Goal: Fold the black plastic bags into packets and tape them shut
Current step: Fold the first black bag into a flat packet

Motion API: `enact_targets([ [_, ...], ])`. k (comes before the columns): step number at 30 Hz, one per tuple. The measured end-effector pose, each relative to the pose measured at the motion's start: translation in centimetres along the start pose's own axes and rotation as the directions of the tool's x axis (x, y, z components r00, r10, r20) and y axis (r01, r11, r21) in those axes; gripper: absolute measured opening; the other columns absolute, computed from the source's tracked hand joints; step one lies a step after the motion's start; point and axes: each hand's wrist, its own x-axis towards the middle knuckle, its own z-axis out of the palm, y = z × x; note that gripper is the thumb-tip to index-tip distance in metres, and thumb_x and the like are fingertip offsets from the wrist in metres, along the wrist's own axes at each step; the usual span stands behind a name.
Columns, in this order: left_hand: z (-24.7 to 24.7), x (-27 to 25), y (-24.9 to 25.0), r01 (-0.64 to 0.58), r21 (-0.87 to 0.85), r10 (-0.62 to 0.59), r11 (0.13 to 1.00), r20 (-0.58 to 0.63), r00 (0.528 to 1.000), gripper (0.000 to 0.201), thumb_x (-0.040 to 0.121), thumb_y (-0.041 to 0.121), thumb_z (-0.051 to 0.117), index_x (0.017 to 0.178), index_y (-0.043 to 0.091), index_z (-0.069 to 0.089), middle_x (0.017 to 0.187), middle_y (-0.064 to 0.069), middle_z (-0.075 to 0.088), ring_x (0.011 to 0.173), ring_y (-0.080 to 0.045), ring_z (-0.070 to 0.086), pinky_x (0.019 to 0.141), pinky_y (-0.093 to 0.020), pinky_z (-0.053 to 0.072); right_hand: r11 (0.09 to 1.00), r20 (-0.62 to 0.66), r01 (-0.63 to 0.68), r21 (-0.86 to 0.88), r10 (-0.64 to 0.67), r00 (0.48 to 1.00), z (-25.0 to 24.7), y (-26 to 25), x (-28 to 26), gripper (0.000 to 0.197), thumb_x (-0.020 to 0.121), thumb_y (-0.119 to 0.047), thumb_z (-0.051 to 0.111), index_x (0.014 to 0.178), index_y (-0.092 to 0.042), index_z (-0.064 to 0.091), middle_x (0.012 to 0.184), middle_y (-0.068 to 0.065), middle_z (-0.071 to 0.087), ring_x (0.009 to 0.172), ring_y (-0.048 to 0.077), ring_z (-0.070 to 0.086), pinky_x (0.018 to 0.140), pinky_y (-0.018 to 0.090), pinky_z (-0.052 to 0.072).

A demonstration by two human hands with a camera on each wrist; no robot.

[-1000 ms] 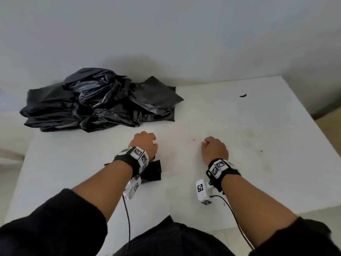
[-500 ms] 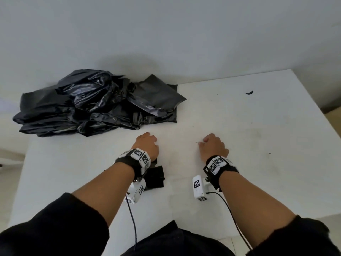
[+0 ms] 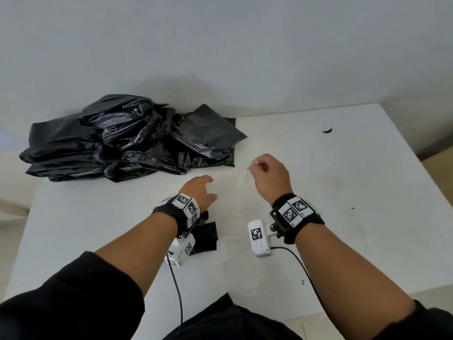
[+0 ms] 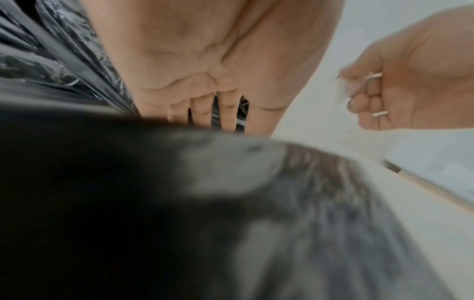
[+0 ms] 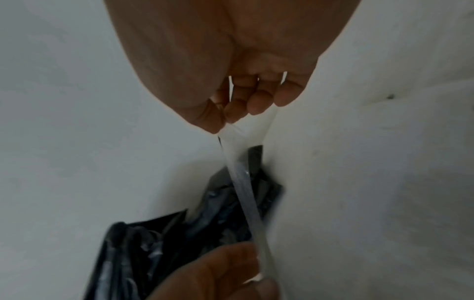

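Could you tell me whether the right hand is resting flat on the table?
No, the right hand is raised off the table, its fingers pinching a strip of clear tape.
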Motion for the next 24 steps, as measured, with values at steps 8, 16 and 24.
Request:
enact_targets([
  [8,-2.4,-0.5,3.2,-0.214,-0.374,0.167,0.903,-0.152,0.974,0.067,0.083,0.027,0.075,0.141,0.032,0.042,0.133,0.005,0.054,0.123,-0.013,0.051,0.095,-0.024,0.039,0.956,0.091,0.039,0.292,-0.069,0.993,-3.5,-5.0,-1.1,0.009,0.082,-0.027,0.06,0.076,-0.02,0.059,0.086,0.008,0.069,0.077,0.025,0.06,0.072,0.044,0.051],
  [16,-5.7,-2.8,4.9,-0.39,-0.451,0.376,0.803,-0.124,0.918,0.086,0.08,0.001,0.057,0.143,0.05,0.027,0.152,0.008,0.032,0.135,-0.007,0.037,0.078,-0.012,0.044,0.922,0.254,-0.059,0.382,-0.043,0.966,-4.3,-6.2,-3.1,0.018,0.079,-0.023,0.05,0.079,-0.006,0.05,0.101,0.019,0.07,0.107,0.046,0.058,0.084,0.052,0.05],
  [24,-6.9,-5.8,1.8,-0.421,-0.318,0.388,0.849,-0.165,0.907,0.009,0.085,0.026,0.072,0.093,0.028,0.068,0.107,0.014,0.067,0.097,-0.002,0.061,0.096,-0.026,0.046,0.83,0.297,-0.141,0.54,-0.032,0.954,-3.3,-7.9,-5.0,0.013,0.081,-0.009,0.053,0.074,-0.019,0.057,0.085,0.007,0.07,0.091,0.028,0.071,0.083,0.045,0.055],
])
